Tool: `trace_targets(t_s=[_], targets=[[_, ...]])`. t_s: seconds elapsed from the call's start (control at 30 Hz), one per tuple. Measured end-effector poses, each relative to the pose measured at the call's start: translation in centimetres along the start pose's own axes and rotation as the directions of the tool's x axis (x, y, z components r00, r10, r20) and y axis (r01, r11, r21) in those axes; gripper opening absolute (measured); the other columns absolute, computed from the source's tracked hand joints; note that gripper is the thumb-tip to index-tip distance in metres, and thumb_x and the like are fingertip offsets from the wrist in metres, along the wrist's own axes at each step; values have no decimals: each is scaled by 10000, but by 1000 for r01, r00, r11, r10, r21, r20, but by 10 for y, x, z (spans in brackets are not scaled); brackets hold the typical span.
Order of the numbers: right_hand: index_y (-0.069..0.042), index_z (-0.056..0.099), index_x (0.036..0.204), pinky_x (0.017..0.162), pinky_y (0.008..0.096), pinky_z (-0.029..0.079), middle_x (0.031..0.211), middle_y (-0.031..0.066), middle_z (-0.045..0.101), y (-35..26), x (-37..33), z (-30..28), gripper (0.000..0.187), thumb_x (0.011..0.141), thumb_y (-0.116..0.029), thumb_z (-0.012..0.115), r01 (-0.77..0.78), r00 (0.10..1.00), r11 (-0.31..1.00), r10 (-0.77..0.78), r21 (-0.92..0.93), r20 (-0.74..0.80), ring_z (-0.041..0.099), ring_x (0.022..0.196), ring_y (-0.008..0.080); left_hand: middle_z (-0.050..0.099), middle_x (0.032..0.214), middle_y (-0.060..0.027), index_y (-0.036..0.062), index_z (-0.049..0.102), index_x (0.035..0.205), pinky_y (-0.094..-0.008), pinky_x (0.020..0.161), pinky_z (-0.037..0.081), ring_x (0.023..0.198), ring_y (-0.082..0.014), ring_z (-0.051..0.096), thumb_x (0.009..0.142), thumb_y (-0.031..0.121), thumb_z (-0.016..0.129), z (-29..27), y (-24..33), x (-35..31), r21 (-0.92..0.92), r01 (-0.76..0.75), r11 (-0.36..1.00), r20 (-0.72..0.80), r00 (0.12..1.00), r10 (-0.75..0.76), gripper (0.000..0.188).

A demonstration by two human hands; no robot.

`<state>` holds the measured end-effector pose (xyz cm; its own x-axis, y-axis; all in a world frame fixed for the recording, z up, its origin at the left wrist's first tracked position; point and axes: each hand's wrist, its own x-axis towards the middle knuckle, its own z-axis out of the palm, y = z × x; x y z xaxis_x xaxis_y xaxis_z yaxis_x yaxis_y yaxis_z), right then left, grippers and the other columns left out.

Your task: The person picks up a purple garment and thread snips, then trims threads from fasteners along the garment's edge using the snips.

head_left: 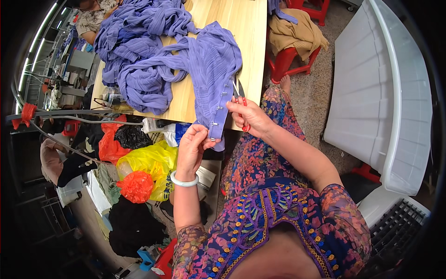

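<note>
While we face the wooden table (253, 56) at twelve o'clock, containers ring us. A big pale plastic bin (367, 88) fills two to three o'clock; we cannot make out what it holds. At eight o'clock, a knotted red bag (135, 187) lies against a yellow bag (160, 160), their contents hidden, and at ten a clear jar (110, 96) sits by the table's edge.

Our purple garment (209, 69) lies at twelve o'clock, its pinned strip reaching past the near edge toward us. Our left hand (191, 142) pinches the strip's lower end between thumb and fingers, closed on the cloth. Our right hand (251, 117) is curled around red-handled scissors (241, 100), blades pointing to twelve just beside the strip; the fingers are closed on the handles. Bare wood lies between the garment and the table's right edge, giving us room at one o'clock.

From ten to eleven, a heap of purple cloth (144, 76) crowds the tabletop. A red stool (285, 63) bearing tan cloth (297, 33) blocks one o'clock beyond the edge, a rail (69, 112) with cables crosses nine to ten, and black cloth (134, 228) lies at seven to eight.
</note>
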<state>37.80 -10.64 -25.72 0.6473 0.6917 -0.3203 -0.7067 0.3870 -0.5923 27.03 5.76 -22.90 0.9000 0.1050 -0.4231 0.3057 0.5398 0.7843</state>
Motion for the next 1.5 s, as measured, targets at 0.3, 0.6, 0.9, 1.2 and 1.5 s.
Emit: trace_targets(t_s=[0.3, 0.6, 0.9, 1.2, 1.5], targets=[[-108, 470, 754, 402, 196, 275, 532, -56, 400, 8, -1, -3, 144, 807, -164, 592, -20, 999, 1000, 20, -5, -49, 361, 423, 39, 562, 793, -40, -8, 498, 914, -191, 548, 431, 607, -82, 550, 842, 27, 498, -28, -30, 32, 692, -241, 680, -231, 819, 525, 81], [-108, 465, 727, 416, 209, 285, 501, -45, 401, 17, -4, -9, 158, 817, -165, 581, -45, 997, 998, 47, 35, -59, 376, 420, 52, 561, 858, -121, 9, 592, 951, -300, 690, 441, 760, -234, 557, 722, 37, 645, 25, -38, 29, 852, -449, 270, 143, 695, 705, 237], [-109, 467, 726, 419, 200, 307, 507, -44, 412, 20, -8, -10, 162, 806, -160, 597, -44, 994, 998, 48, 34, -101, 395, 424, 55, 569, 779, -130, -17, 587, 884, -339, 655, 437, 721, -275, 547, 740, -6, 596, 31, -46, 36, 913, -403, -67, 295, 539, 788, 145], [-91, 475, 749, 415, 192, 318, 539, -57, 411, 17, -9, -13, 156, 803, -164, 601, 27, 990, 988, -47, -155, -130, 388, 435, 37, 599, 760, -92, -22, 587, 765, -266, 538, 442, 613, -157, 575, 757, 13, 589, 36, -33, 28, 885, -415, 212, 135, 664, 735, 36], [-17, 498, 849, 566, 228, 410, 658, 13, 512, 10, -12, -16, 237, 865, -253, 516, 184, 957, 788, -279, -588, -74, 502, 600, 88, 583, 914, -89, 3, 536, 878, -179, 534, 470, 702, -138, 621, 867, 111, 514, 35, -29, 27, 285, -175, 942, -178, 956, 232, 110]])
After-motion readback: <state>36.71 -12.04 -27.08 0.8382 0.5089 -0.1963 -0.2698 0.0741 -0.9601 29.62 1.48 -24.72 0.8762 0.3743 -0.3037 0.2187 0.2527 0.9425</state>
